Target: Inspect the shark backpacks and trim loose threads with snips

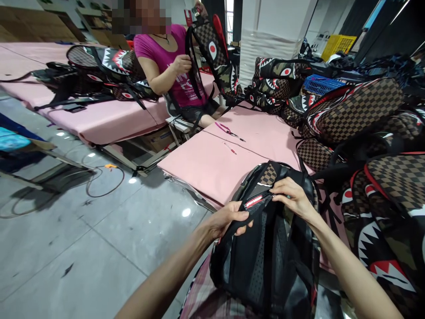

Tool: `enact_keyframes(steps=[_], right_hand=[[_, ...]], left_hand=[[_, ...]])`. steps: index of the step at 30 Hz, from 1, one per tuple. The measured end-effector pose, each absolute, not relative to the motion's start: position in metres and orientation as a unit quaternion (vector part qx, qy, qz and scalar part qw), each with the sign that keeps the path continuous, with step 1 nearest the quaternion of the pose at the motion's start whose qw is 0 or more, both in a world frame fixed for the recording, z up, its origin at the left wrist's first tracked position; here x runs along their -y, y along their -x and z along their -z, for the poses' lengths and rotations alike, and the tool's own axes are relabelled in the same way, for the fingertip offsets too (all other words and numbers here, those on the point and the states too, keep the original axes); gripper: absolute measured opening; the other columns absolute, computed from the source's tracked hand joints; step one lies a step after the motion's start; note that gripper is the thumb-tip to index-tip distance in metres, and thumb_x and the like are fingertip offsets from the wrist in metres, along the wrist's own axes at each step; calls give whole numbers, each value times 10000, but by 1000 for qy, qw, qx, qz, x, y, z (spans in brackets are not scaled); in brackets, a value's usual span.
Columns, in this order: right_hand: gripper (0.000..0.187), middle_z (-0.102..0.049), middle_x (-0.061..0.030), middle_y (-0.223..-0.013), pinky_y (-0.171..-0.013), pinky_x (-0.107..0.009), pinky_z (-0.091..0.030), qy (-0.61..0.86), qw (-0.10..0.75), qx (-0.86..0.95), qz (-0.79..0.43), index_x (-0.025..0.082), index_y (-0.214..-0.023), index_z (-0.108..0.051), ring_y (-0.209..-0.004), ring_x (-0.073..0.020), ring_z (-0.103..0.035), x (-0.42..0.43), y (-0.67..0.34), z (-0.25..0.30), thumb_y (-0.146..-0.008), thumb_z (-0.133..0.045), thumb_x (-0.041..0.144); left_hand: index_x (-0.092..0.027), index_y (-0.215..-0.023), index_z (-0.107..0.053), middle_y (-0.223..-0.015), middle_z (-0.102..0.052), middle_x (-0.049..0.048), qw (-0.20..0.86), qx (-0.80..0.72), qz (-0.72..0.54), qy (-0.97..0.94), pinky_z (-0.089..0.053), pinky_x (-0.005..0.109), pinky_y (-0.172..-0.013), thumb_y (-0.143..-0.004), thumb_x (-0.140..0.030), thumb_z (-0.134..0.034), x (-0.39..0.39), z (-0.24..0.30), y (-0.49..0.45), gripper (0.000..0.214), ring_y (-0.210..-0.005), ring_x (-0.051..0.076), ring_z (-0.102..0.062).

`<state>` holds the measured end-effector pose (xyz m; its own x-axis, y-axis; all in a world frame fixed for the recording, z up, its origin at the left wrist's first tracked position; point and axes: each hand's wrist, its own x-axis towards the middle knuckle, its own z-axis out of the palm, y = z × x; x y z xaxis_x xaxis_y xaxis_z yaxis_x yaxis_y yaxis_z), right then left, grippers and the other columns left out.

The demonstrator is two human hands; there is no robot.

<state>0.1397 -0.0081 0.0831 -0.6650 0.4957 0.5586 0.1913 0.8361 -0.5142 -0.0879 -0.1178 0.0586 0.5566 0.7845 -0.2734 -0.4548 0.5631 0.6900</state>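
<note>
A black backpack (265,257) with checkered and shark-mouth print stands in front of me, its back panel toward me, leaning on the pink table (212,164). My left hand (229,219) is closed on the top edge of the backpack near a red label (254,203). My right hand (292,197) pinches the same top edge just right of the label, fingers curled.
A pile of matching backpacks (365,119) fills the right side. Across the table a seated person in a pink shirt (172,66) holds up another backpack (212,48). Pink scissors (226,129) and a pen (230,148) lie on the table. More bags (99,73) sit on the left table; cables (102,177) cross the floor.
</note>
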Motion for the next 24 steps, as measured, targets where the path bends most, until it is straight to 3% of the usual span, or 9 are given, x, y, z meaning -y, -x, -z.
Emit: enact_keyframes(steps=[8, 17, 21, 24], right_hand=[[154, -653, -46, -849, -694, -314, -482, 166, 366, 894, -196, 223, -940, -686, -801, -164, -574, 8, -137, -86, -814, -636, 296], [152, -644, -44, -860, -699, -295, -452, 139, 310, 928, -153, 204, -957, -668, -780, -145, -550, 31, -130, -106, -844, -601, 281], [146, -653, -45, -854, -698, -305, -458, 166, 310, 925, -144, 212, -943, -673, -779, -156, -560, 52, -124, -114, -844, -602, 291], [150, -655, -52, -908, -727, -324, -485, 256, 393, 862, -191, 221, -963, -657, -842, -177, -592, 70, -129, -114, -849, -591, 295]], left_hand=[[-115, -851, -536, -722, -617, 28, 827, -295, -371, -302, -335, 144, -343, -675, -343, -744, 119, -67, 87, 355, -404, 55, -518], [-106, -847, -564, -729, -627, 46, 783, -328, -392, -355, -357, 172, -388, -719, -338, -706, 127, -78, 72, 300, -438, 75, -529], [-128, -932, -563, -796, -631, 42, 786, -296, -423, -341, -429, 205, -500, -675, -279, -747, 134, -80, 58, 350, -528, 97, -578], [-160, -1034, -555, -903, -626, 44, 806, -260, -437, -303, -460, 234, -635, -616, -209, -786, 141, -80, 43, 481, -640, 109, -608]])
